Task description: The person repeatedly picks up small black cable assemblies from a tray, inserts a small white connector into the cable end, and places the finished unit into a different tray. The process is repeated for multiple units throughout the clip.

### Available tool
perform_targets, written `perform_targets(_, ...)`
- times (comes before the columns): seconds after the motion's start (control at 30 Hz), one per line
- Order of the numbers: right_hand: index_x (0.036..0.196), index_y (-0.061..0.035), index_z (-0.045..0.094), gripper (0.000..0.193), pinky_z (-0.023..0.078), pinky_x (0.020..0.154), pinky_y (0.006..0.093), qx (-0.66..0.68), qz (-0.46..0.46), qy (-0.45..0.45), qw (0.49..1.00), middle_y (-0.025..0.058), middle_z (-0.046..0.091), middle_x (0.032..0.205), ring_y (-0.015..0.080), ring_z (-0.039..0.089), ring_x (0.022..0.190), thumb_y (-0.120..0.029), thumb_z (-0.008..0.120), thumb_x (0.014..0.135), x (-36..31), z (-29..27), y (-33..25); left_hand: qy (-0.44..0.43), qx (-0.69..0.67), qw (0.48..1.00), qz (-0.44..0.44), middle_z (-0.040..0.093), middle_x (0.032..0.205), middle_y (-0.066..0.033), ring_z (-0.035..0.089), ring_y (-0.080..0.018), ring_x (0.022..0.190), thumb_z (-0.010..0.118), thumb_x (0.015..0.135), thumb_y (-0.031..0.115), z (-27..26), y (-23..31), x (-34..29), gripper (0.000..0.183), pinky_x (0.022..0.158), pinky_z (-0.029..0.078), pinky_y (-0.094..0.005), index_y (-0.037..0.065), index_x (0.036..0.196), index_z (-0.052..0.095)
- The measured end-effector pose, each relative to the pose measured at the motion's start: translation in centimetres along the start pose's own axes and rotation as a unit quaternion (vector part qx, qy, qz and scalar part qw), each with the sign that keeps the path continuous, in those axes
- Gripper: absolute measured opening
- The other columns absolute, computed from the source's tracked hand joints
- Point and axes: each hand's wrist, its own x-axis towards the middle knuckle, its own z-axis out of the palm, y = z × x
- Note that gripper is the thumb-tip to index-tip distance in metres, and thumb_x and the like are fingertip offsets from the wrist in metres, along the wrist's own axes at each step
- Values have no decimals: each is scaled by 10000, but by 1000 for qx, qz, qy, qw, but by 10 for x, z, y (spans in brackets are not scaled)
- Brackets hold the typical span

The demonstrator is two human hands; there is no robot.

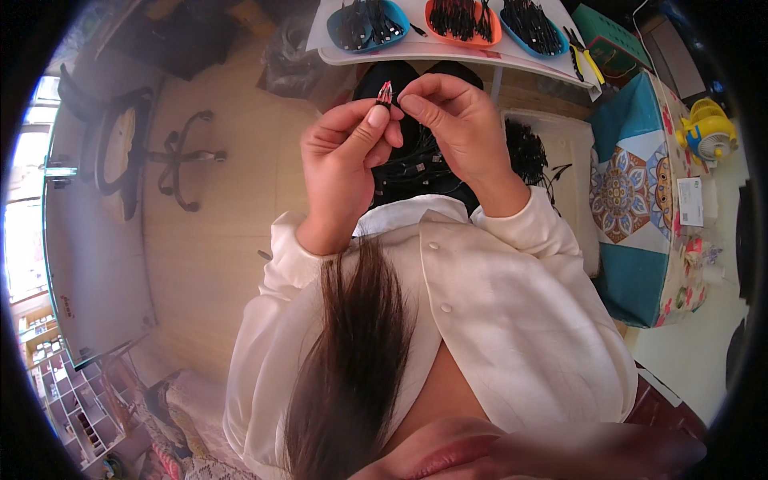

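My left hand pinches a black cable end between thumb and fingers, with several thin red and pale wires fanning upward from it. Close on its right, my right hand is closed in a pinch, thumb against forefinger. Whether a fine wire sits between those fingertips is too small to tell. Both hands are raised above my lap, where a bundle of black cables with small metal plugs lies on dark trousers, partly hidden by the hands and sleeves.
Ahead, a white table bears a blue tray, an orange tray and another blue tray of black cables. Yellow-handled pliers lie at its right. More cables sit to my right; an office chair stands left.
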Motion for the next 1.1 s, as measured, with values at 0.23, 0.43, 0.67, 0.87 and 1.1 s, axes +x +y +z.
perform_targets(0.23,970,-9,685,177,434,665,168,-96,-29,-17,995,-8,669,866,22,551,739,-138,727,855,0,-1,-14,-3,32,999,5,629,719,-69,417,-33,534,609,921,52,0,4,-4,132,464,283,-167,-53,976,668)
perform_targets(0.43,936,-21,695,143,341,552,147,-192,-90,-40,976,-44,656,822,-19,424,616,-124,734,844,1,2,-18,12,54,998,34,635,724,-59,435,-28,546,622,916,52,2,3,-6,130,469,293,-160,-49,981,672)
perform_targets(0.67,910,-23,701,151,324,530,147,-159,-63,-22,985,-66,636,788,-24,409,593,-150,743,838,5,-1,-24,10,122,991,53,648,730,-39,482,-33,578,640,906,47,4,2,-7,114,501,346,-163,-42,959,686)
perform_targets(0.87,925,-14,699,146,358,545,148,-221,-34,-41,974,-43,665,812,-17,446,606,-137,729,852,7,-4,-31,14,148,987,55,649,711,-31,491,-33,590,650,899,47,5,1,-8,110,518,364,-168,-42,945,693)
perform_targets(1.1,965,18,678,171,502,734,204,-110,1,-28,993,39,688,878,75,629,800,-121,709,871,1,-2,-28,4,73,997,3,637,697,-54,423,-28,542,632,907,58,2,3,-5,121,480,300,-169,-45,936,689)
